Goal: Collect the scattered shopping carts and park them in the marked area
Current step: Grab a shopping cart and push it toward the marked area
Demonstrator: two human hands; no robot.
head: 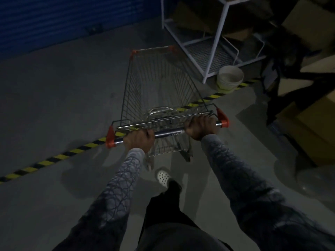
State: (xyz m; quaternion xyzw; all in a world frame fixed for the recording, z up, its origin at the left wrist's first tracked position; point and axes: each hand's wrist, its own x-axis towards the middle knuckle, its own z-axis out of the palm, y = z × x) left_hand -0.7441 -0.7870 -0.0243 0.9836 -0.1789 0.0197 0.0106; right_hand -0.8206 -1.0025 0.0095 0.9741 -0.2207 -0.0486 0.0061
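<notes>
Left grip point(138, 140) and right grip point(200, 126) are clutching the handle bar point(169, 133) of the shopping cart point(157, 78), which is straddling striped floor tape point(59, 156).

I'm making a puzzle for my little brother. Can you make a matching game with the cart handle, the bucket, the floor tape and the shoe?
Things:
1 cart handle
2 bucket
3 floor tape
4 shoe

Clues:
A yellow and black stripes
B white with holes
C gripped by the left hand and the right hand
D beside the shelf leg

Pairs: 1-C, 2-D, 3-A, 4-B
</notes>
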